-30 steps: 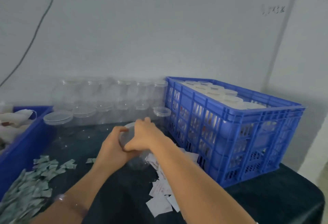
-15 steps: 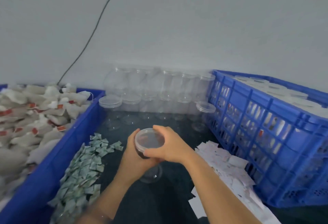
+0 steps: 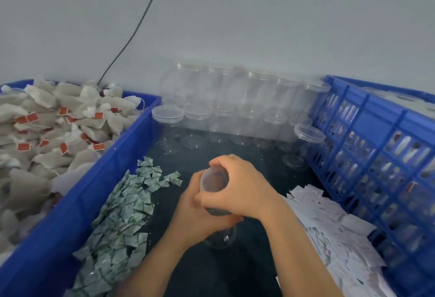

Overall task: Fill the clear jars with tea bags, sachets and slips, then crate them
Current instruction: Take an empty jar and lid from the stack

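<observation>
Centre of the desk, and here is the clear jar (image 3: 222, 238): see-through plastic, round, standing on its base on the dark desk (image 3: 235, 270) and capped by a cloudy, translucent lid (image 3: 215, 180). The walls look dark, and what lies inside I cannot tell.

The left hand (image 3: 195, 214) wraps the jar's body from the left, fingers curled round it. The right hand (image 3: 242, 188) sits on top, fingers hooked over the far rim of the lid, thumb pressed to the near side, a firm grip.

Just left of the jar, a long heap of grey-green sachets (image 3: 122, 214) runs down to the desk's near edge. Just right of it, a drift of white paper slips (image 3: 329, 221).

Along the left edge, a blue tub (image 3: 70, 202) heaped with tea bags (image 3: 47, 127), red tags showing. Along the right edge, a blue lattice crate (image 3: 376, 132), jars visible through its slots.

At the back edge, against the wall, empty lidded jars (image 3: 223, 113) stand two tiers high. A dark cable (image 3: 134, 33) runs up the wall.
</observation>
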Tool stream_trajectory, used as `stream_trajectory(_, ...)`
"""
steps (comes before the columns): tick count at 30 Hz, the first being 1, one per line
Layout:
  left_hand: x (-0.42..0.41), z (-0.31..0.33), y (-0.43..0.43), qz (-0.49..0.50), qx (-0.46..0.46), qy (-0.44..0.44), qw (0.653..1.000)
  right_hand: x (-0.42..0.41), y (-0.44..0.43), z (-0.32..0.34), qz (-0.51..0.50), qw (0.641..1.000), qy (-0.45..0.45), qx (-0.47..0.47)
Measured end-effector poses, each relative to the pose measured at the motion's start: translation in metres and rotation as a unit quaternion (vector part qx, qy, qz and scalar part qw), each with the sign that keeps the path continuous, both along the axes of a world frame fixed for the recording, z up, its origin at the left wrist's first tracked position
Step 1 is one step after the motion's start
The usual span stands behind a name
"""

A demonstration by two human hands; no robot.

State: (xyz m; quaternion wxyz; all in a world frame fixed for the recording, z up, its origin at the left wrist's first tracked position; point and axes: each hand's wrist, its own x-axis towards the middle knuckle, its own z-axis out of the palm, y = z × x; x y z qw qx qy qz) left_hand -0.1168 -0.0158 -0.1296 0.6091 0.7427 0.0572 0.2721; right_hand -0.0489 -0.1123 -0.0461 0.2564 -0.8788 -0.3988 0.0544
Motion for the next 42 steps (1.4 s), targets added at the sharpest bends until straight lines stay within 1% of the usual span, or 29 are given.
stream_trajectory(2, 0.000, -0.001, 0.003, -0.002, 0.018, 0.004, 1.000, 0.002, -0.003, -0.001, 0.018, 1.000, -0.001, 0.012)
stream_trajectory(4, 0.003, -0.004, 0.002, 0.005, 0.022, 0.005, 1.000, -0.001, -0.005, -0.003, 0.015, 0.999, -0.028, 0.013)
stream_trajectory(6, 0.008, -0.007, -0.002, 0.023, -0.002, 0.016, 1.000, -0.008, -0.003, -0.005, -0.023, 0.996, -0.082, -0.018)
stream_trajectory(8, 0.011, -0.006, -0.004, 0.039, -0.019, 0.022, 0.999, -0.015, -0.002, -0.004, -0.058, 0.991, -0.116, -0.039)
stream_trajectory(10, 0.011, -0.007, -0.002, 0.035, -0.009, 0.019, 0.999, -0.017, -0.004, -0.001, -0.029, 0.994, -0.106, -0.020)
stream_trajectory(13, 0.008, -0.008, 0.004, 0.003, 0.005, 0.017, 1.000, -0.010, -0.012, 0.004, 0.061, 0.997, -0.039, -0.027)
stream_trajectory(14, 0.008, -0.008, 0.005, -0.006, 0.006, 0.015, 1.000, -0.008, -0.014, 0.005, 0.068, 0.997, -0.028, -0.029)
stream_trajectory(16, 0.008, -0.009, 0.005, -0.010, 0.009, 0.014, 1.000, -0.008, -0.014, 0.003, 0.031, 0.998, -0.039, -0.036)
stream_trajectory(18, 0.005, -0.009, 0.003, 0.006, 0.006, 0.006, 1.000, -0.012, -0.009, 0.001, -0.017, 0.997, -0.063, -0.041)
stream_trajectory(19, 0.004, -0.008, 0.002, 0.009, 0.000, 0.005, 1.000, -0.014, -0.007, 0.000, -0.019, 0.997, -0.069, -0.035)
stream_trajectory(22, 0.005, -0.006, 0.001, 0.001, -0.009, -0.001, 1.000, -0.017, -0.010, 0.003, 0.038, 0.997, -0.067, -0.028)
stream_trajectory(24, 0.006, -0.004, 0.000, -0.001, -0.008, -0.003, 1.000, -0.017, -0.013, 0.006, 0.058, 0.996, -0.059, -0.029)
stream_trajectory(25, 0.007, -0.004, 0.001, -0.002, -0.005, -0.003, 1.000, -0.018, -0.013, 0.007, 0.048, 0.996, -0.065, -0.029)
stream_trajectory(28, 0.006, -0.006, 0.001, 0.005, 0.003, -0.001, 1.000, -0.022, -0.008, 0.007, -0.022, 0.995, -0.090, -0.040)
stream_trajectory(29, 0.006, -0.007, 0.001, 0.009, -0.001, -0.001, 1.000, -0.022, -0.007, 0.008, -0.026, 0.994, -0.095, -0.039)
stream_trajectory(31, 0.005, -0.009, 0.001, 0.005, -0.010, 0.001, 1.000, -0.021, -0.009, 0.009, 0.000, 0.996, -0.081, -0.021)
stream_trajectory(34, 0.006, -0.007, 0.002, -0.005, -0.017, -0.001, 1.000, -0.016, -0.015, 0.011, 0.037, 0.999, -0.033, -0.004)
stream_trajectory(38, 0.003, -0.005, -0.002, 0.009, -0.012, -0.010, 1.000, -0.013, -0.015, 0.010, -0.028, 0.999, -0.020, -0.015)
stream_trajectory(39, 0.002, -0.005, -0.002, 0.010, -0.013, -0.010, 1.000, -0.012, -0.016, 0.011, -0.026, 1.000, -0.011, -0.012)
stream_trajectory(42, 0.010, -0.008, 0.003, -0.008, -0.012, 0.005, 1.000, -0.012, -0.020, 0.012, 0.039, 0.999, 0.016, 0.008)
